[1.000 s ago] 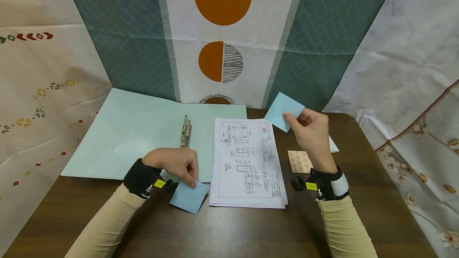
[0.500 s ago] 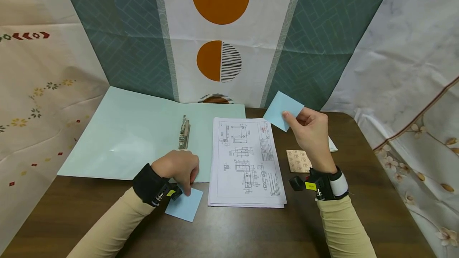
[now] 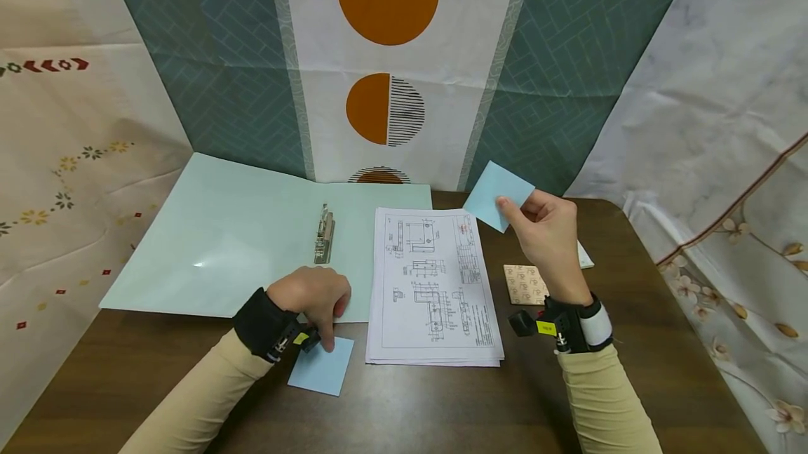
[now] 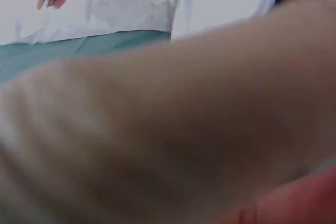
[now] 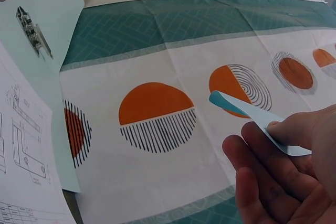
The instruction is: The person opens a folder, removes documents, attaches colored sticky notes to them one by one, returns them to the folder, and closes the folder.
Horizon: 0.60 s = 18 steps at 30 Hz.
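While your right hand (image 3: 543, 240) is pinching the raised note (image 3: 492, 191), your left hand (image 3: 314, 298), grip unclear, should be steadying the lower note (image 3: 322, 373).

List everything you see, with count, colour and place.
Table: one, dark brown, foreground
Folder: one, pale green, table left
Metal clip: one, silver, on folder
Drawing stack: one, white, table centre
Raised paper: one, light blue, held up
Flat paper: one, light blue, table front left
Patterned square: one, beige, table right
Partly hidden item: one, white, table right
Hanging cloths: three; cream left, green-white-orange back, white right
Left hand: one, fingertip on flat paper
Right hand: one, pinching raised paper
Wrist straps: two, mostly black, on wrists
Sleeves: two, tan, on arms
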Motion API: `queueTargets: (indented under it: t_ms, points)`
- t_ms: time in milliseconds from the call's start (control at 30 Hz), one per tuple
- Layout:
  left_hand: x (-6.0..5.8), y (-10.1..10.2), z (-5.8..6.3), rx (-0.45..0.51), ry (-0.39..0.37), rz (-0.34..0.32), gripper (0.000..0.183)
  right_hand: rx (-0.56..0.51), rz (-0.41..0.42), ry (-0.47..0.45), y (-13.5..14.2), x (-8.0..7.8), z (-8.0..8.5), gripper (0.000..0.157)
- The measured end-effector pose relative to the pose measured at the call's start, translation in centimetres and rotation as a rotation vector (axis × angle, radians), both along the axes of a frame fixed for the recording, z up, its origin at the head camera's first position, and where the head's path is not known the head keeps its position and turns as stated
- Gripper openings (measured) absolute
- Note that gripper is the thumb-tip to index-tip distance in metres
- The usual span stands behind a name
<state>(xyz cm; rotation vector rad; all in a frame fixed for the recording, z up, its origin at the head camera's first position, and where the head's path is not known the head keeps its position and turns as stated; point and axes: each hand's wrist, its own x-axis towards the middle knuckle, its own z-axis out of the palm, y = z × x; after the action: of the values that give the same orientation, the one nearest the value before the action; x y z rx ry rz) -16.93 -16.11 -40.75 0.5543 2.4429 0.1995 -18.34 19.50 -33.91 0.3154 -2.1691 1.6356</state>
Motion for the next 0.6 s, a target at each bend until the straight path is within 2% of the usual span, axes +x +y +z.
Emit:
queueTargets:
  t_ms: [100,300,433,600]
  points:
    - [-0.5,-0.2,0.4,0.095,0.039,0.003,0.037,-0.001,0.000,0.003,-0.2,0.0,-0.1,0.025]
    - [-1.4,0.5,2.5,0.337,0.299,0.046,0.021,-0.009,0.004,0.010,-0.3,0.1,0.0,0.024]
    - [-1.5,1.1,4.9,0.502,0.435,0.136,0.018,-0.005,-0.004,0.022,-0.3,0.2,-0.1,0.021]
    - [-1.2,1.7,8.3,0.786,0.604,0.284,0.017,-0.012,0.002,0.037,-0.5,0.1,-0.2,0.020]
